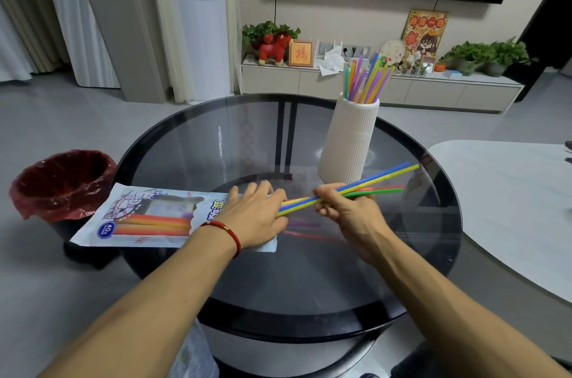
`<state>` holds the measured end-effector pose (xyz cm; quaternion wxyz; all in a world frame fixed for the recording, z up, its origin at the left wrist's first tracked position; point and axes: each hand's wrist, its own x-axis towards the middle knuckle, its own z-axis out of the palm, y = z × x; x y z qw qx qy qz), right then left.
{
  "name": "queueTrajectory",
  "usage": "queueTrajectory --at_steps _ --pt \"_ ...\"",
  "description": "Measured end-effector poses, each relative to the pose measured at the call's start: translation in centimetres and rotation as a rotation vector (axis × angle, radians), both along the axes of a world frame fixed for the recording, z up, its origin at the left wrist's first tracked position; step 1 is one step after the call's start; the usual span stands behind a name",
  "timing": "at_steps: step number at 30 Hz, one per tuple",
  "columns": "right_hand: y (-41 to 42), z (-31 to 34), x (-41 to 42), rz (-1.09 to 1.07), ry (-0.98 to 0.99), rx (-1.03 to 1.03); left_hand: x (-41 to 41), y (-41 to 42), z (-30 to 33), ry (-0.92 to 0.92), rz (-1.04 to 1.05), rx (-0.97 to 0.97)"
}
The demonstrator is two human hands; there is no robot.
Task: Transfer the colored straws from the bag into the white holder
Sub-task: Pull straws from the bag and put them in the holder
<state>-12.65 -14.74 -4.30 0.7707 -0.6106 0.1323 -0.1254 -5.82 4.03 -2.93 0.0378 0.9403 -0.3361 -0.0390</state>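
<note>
A printed white straw bag [139,216] lies flat on the left side of the round glass table [216,142], its left end hanging over the rim. My left hand [257,216] presses down on the bag's open right end. My right hand [343,207] grips a small bunch of colored straws [377,181], blue, yellow, green and red, whose left ends are still at the bag's mouth under my left hand. The ribbed white holder [349,142] stands just behind my right hand, with several colored straws [365,77] upright in it.
A bin with a red liner [62,182] stands on the floor left of the table. A white table [510,207] adjoins on the right. A low TV cabinet [371,86] with plants and ornaments runs along the far wall.
</note>
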Motion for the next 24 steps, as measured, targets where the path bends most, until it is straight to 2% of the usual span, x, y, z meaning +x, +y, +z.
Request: queueTrajectory --at_steps 6,10,16,24 --pt "0.9 0.3 -0.6 0.067 -0.008 -0.009 -0.5 -0.6 -0.2 -0.039 -0.055 -0.003" --pt "0.8 0.6 -0.4 0.034 -0.003 -0.147 -0.3 -0.7 -0.2 -0.027 -0.038 0.008" --pt "-5.8 3.8 -1.7 -0.004 0.0 -0.341 0.8 0.6 -0.5 0.058 -0.023 -0.008" --pt "-8.9 11.5 -2.2 0.084 -0.036 -0.633 0.2 -2.1 -0.7 -0.044 -0.109 -0.137"
